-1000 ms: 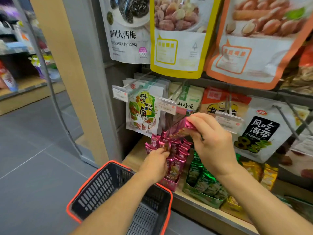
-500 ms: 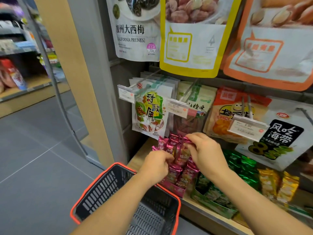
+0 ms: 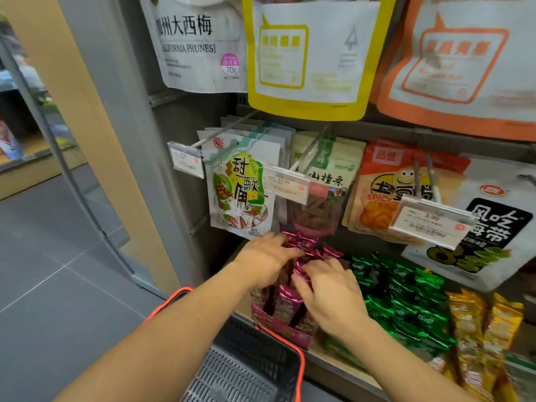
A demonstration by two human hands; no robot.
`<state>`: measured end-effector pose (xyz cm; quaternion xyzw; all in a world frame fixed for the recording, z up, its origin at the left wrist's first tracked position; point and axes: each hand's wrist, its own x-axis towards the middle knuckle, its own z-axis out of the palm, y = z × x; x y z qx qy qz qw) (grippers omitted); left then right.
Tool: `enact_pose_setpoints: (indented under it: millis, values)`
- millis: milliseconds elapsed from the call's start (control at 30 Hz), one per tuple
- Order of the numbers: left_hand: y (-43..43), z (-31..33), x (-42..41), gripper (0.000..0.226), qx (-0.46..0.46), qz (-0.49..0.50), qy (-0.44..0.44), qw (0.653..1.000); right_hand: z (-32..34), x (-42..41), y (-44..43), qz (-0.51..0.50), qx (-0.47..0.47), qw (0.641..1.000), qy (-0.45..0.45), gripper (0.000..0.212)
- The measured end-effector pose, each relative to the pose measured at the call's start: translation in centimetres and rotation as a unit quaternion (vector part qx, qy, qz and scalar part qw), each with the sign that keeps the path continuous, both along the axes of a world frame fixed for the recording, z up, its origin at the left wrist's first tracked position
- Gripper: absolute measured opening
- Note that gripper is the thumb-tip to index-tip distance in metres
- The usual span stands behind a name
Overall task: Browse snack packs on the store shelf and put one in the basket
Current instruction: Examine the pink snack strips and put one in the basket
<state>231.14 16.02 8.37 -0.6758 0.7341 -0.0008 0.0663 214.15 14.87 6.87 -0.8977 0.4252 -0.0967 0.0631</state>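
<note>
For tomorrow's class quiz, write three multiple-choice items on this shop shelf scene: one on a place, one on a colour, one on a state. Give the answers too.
1. Where do the green packs lie from the pink packs?
A. on their right
B. on their left
C. above them

2. The basket has a rim coloured:
A. blue
B. orange
C. white

3. The left hand and right hand are:
A. gripping the basket
B. hanging idle
C. down among the pink packs

Answers:
1 A, the green packs sit right of the pink ones.
2 B, an orange edge rings the dark basket.
3 C, both hands touch pink packs.
</note>
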Motion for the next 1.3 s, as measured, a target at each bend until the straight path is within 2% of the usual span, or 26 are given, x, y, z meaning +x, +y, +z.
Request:
enact_pose_setpoints:
  millis: [100, 300, 400, 533, 700, 767, 867, 967, 1067, 1167, 1233, 1300]
  values:
    - [-0.9, 0.2, -0.1, 0.06, 0.001, -0.023, -0.053, 0.998, -0.6, 0.2, 0.1, 0.01, -0.05, 0.998, 0.038, 0.06]
    - [-2.0, 0.5, -0.9, 0.039, -0.013, -0.005, -0.076, 0.997, -1.2, 0.1, 0.7, 0.019, -0.043, 0.998, 0.043, 0.073]
    - [-2.0, 0.1, -1.1, 0.036, 0.013, -0.012, -0.099, 0.995, -1.3, -0.1, 0.9, 0.041, -0.05, 0.997, 0.044, 0.058]
    - [-2.6, 0.1, -1.8, 0.025, 0.044, -0.022, -0.161, 0.986, -1.3, -0.2, 1.6, 0.049, -0.108, 0.992, 0.03, 0.033]
    - [-2.5, 1.5, -2.0, 0.022, 0.039, -0.034, -0.164, 0.985, -1.6, -0.5, 1.6, 0.029, -0.141, 0.989, 0.021, 0.026]
    - [-1.4, 2.8, -1.6, 0.026, 0.012, -0.026, -0.141, 0.99, -1.6, -0.7, 1.5, 0.014, -0.138, 0.99, 0.025, 0.026]
    - [1.7, 5.2, -0.1, 0.037, -0.116, -0.021, -0.048, 0.992, -1.5, -0.8, 1.3, -0.001, -0.119, 0.992, 0.044, 0.032]
    - [6.5, 8.0, 1.2, 0.032, -0.24, -0.011, 0.039, 0.97, -1.7, -0.7, 0.6, -0.003, -0.062, 0.997, 0.056, 0.045]
    - [11.8, 9.6, 3.6, 0.025, -0.367, 0.027, 0.107, 0.924, -1.4, -0.4, 0.2, -0.017, -0.025, 0.999, 0.031, 0.055]
    - [16.9, 10.4, 5.6, 0.023, -0.401, 0.128, 0.239, 0.875, -0.6, -0.4, 0.4, -0.018, 0.005, 1.0, 0.008, 0.06]
    - [19.7, 10.4, 6.3, 0.029, -0.397, 0.213, 0.314, 0.836, 0.3, -0.3, 0.9, -0.009, 0.035, 0.998, -0.059, 0.052]
    - [21.8, 10.2, 6.7, 0.033, -0.39, 0.273, 0.372, 0.797, 2.0, 0.2, 1.6, 0.0, 0.146, 0.972, -0.182, 0.042]
